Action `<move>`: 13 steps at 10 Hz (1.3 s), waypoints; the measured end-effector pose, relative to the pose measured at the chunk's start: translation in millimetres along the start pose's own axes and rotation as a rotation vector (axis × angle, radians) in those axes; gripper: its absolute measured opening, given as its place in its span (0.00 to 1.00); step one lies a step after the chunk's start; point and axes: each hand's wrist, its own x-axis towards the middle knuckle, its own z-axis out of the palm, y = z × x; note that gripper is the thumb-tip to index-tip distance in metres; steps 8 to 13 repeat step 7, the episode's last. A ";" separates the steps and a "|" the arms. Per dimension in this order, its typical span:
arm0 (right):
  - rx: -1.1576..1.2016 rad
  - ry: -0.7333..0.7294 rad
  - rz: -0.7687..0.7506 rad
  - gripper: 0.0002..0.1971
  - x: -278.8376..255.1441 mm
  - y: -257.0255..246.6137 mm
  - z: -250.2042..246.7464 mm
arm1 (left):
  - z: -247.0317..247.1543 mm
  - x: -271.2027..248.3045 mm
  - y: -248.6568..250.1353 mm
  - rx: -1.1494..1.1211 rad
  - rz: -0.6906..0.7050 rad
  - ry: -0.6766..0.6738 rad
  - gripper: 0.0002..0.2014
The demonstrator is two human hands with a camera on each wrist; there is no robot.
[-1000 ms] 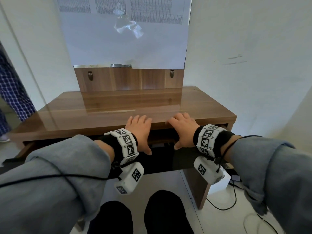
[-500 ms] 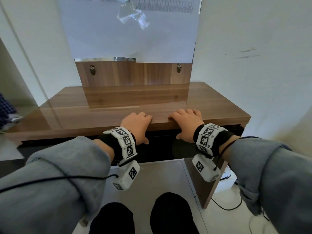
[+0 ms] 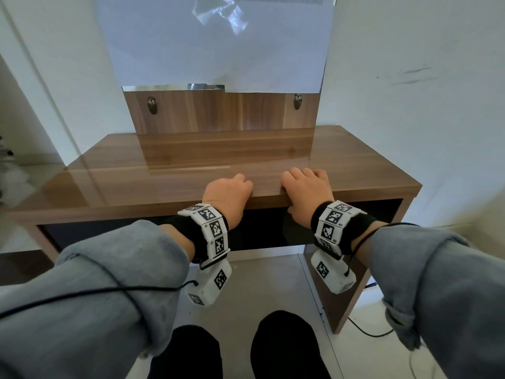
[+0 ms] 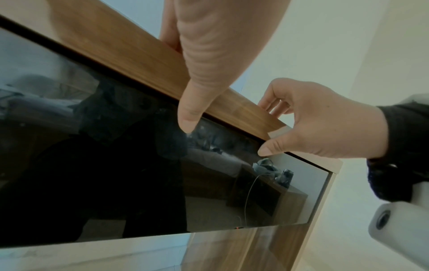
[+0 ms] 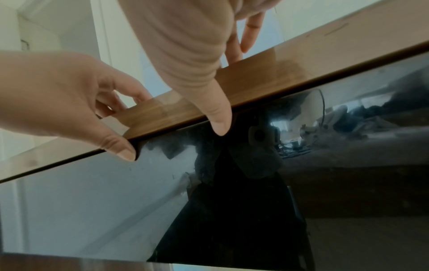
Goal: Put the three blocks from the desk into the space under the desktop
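Both hands sit side by side on the desktop's [image 3: 169,184] front edge, left hand [image 3: 228,191] beside right hand [image 3: 307,187], thumbs hanging before the panel [image 3: 114,231] underneath.

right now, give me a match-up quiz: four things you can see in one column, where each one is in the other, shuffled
Things
1. left hand
2. dark glossy panel
3. metal pegs
4. white sheet

Places
a. on the wooden back panel
b. gripping the front edge of the desktop
c. right below the desktop's front edge
d. hanging above the back panel

Pairs: 1-b, 2-c, 3-a, 4-d
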 end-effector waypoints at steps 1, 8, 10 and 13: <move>-0.007 -0.001 -0.003 0.21 0.4 0.5 -0.5 | 1.0 0.1 -0.1 0.002 -0.006 0.004 0.18; 0.265 -0.148 0.143 0.23 13.7 -1.2 -40.0 | -43.0 -12.4 -38.8 -0.412 -0.096 0.070 0.34; 0.265 -0.148 0.143 0.23 13.7 -1.2 -40.0 | -43.0 -12.4 -38.8 -0.412 -0.096 0.070 0.34; 0.265 -0.148 0.143 0.23 13.7 -1.2 -40.0 | -43.0 -12.4 -38.8 -0.412 -0.096 0.070 0.34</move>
